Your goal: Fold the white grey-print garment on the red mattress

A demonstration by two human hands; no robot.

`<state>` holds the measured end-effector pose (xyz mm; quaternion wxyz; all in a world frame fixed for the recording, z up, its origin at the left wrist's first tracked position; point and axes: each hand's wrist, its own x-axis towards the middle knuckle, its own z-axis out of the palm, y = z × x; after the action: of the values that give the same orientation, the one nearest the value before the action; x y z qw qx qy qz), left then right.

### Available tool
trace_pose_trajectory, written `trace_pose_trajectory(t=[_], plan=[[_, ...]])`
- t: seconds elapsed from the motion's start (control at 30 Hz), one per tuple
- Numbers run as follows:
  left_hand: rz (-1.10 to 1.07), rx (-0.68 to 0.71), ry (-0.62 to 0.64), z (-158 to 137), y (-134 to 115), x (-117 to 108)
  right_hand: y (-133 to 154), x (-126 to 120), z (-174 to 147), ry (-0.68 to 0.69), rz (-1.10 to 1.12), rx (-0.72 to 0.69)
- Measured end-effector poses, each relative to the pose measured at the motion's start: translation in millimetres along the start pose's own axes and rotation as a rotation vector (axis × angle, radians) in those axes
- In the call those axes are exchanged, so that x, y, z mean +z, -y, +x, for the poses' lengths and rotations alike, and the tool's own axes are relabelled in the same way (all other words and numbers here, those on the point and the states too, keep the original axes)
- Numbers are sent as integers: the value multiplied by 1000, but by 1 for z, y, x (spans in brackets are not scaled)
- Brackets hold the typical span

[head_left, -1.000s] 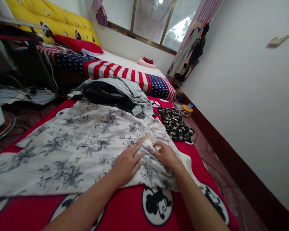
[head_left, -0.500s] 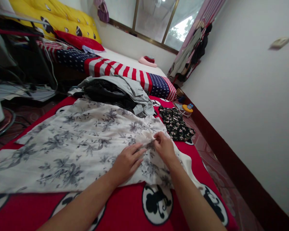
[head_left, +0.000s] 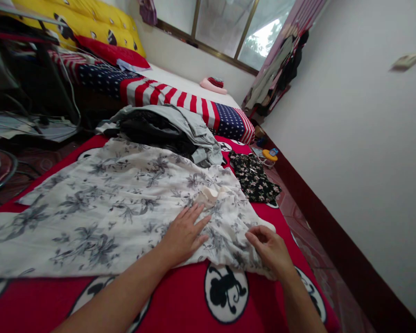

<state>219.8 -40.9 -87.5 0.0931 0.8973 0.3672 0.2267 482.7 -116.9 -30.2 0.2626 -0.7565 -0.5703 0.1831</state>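
Observation:
A white garment with grey flowers (head_left: 100, 203) lies spread over the red blanket (head_left: 180, 296). My left hand (head_left: 185, 233) rests on it, palm down, fingers stretched and slightly apart. Just beyond those fingertips, a cream neckline or opening (head_left: 210, 194) stands up from the cloth. My right hand (head_left: 268, 245) is over the garment's right end, fingers loosely curled with a gap at the thumb. No cloth shows pinched in it, and whether its fingertips touch the fabric is unclear.
Behind the garment is a heap of grey and black clothes (head_left: 166, 132). A folded black floral garment (head_left: 253, 178) lies at the right blanket edge. Farther off are a bed with a stars-and-stripes cover (head_left: 180, 101), hanging clothes (head_left: 277, 74) and a yellow stool (head_left: 269, 155).
My right hand has let go of the cloth near the neckline and moved right and toward me. My left hand has flattened on the garment, and the cream opening is now uncovered.

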Motion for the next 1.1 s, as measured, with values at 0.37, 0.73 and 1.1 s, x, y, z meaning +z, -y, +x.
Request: trace_pose_trajectory(t=[0.37, 0.73, 1.1], plan=[[45, 22, 19, -2, 0, 1, -13, -2, -19, -282, -217, 25], [-50, 26, 56, -3, -1, -3, 42, 38, -16, -186, -158, -544], [-52, -129, 61, -55, 27, -45, -10, 80, -2, -175, -109, -680]])
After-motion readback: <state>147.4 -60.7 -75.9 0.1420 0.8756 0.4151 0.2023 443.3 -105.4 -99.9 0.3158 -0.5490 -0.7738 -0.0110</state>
